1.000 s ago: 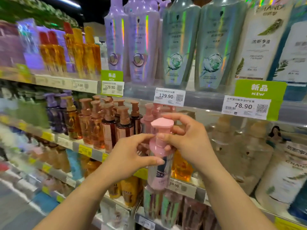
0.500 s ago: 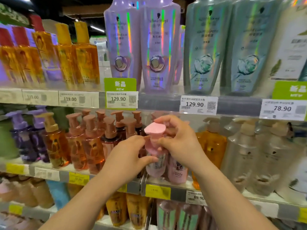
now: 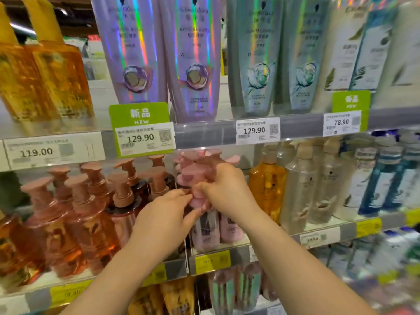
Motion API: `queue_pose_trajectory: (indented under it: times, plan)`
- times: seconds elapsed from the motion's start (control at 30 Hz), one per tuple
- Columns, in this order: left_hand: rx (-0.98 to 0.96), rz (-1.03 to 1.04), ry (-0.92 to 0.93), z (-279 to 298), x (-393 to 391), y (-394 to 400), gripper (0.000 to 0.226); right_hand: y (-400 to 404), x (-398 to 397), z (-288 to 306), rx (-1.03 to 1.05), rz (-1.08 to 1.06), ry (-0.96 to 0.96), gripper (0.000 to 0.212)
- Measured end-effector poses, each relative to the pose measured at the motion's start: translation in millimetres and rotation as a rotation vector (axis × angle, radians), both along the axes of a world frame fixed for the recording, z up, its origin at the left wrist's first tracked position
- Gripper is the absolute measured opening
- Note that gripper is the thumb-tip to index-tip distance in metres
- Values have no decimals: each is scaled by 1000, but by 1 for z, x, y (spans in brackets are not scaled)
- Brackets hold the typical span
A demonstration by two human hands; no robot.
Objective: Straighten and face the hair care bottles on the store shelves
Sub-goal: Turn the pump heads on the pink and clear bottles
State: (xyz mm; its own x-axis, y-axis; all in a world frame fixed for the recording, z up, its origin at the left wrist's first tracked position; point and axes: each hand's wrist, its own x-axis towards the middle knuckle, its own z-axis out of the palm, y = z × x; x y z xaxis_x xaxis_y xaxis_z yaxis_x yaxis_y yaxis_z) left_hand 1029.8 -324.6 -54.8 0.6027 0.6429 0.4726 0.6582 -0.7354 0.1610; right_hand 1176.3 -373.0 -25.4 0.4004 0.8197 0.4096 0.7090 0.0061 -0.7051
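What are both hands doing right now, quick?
Left hand: grips the pink pump bottle at its neck.
Right hand: fingers curled round the same bottle's pump head.

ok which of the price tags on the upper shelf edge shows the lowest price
The 78.90 tag, far right on that shelf edge, under a green NEW flag below the white bottles. The others read 119.00 and 129.90 twice.

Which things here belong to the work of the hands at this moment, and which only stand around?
In the job:
- pink pump-top bottle
- left hand, gripping it
- right hand, gripping its pump

Only standing by:
- tall lilac holographic bottles
- amber pump bottle
- green "NEW" price tag
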Motion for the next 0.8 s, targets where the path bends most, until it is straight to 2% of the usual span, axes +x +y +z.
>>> queue_pose_trajectory:
  times: [0.03, 0.17, 0.23, 0.3, 0.43, 0.5, 0.57, 0.63, 0.73, 0.8]
  plan:
    - [4, 1, 4, 0, 0, 1, 54, 0, 1, -2, 1, -35, -26, 16]
    - [49, 7, 56, 2, 4, -2, 48, -5, -1, 3, 19, -61, -54, 9]
    - [65, 29, 87, 3, 6, -3, 44, -9, -1, 7, -5, -8, -41, 28]
    - [94, 44, 118, 3, 7, -3, 40, -14, 1, 9, -44, 44, -9, 31]
    - [90, 20, 100, 2, 12, 0, 37, -34, 11, 8, 45, 90, 181, 32]
    - [87, 25, 110, 2, 14, -1, 37, -50, 18, 6, 127, 65, 268, 25]
    - [81, 57, 72, 4, 16, -6, 40, -69, 28, 5, 213, 20, 322, 15]
    - [109, 58, -44, 6, 21, -15, 41, -87, 43, 4, 281, -32, 354, 8]
    - [209, -70, -198, 7, 41, -33, 36, -112, 70, 3, 335, -116, 376, 8]
    - [238, -153, -215, 6, 61, -45, 36, -127, 90, 3, 356, -159, 403, 8]
